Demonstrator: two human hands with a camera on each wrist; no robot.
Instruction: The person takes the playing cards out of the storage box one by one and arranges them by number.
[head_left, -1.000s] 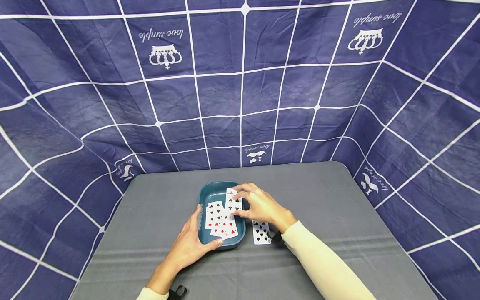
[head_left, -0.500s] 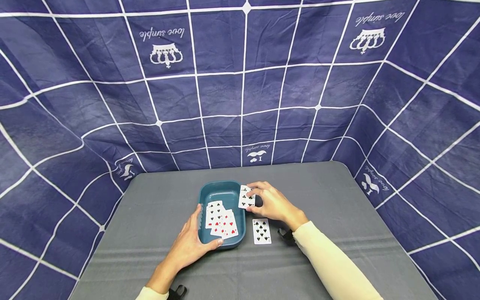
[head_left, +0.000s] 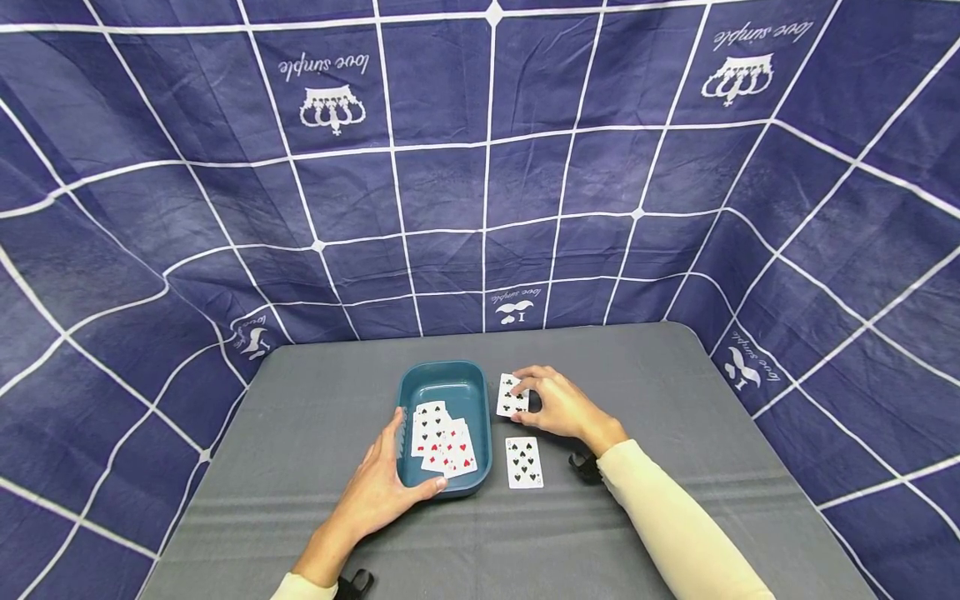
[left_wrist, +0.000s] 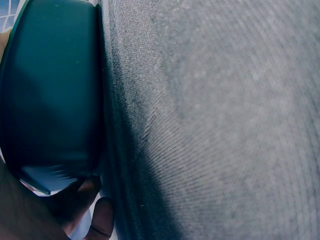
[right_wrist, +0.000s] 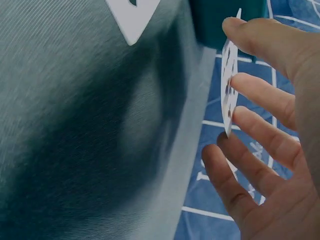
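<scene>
Right wrist view shows the right hand (right_wrist: pixel 270 130) pinching a card (right_wrist: pixel 229 85) edge-on (face unreadable).

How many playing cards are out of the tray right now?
2. One card is pinched in the right hand just right of the tray; another card lies face up on the table nearer the person. More stay overlapped inside the tray.

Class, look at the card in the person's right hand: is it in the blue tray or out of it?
Out. The right hand pinches the card beside the tray, over the grey table.
</scene>
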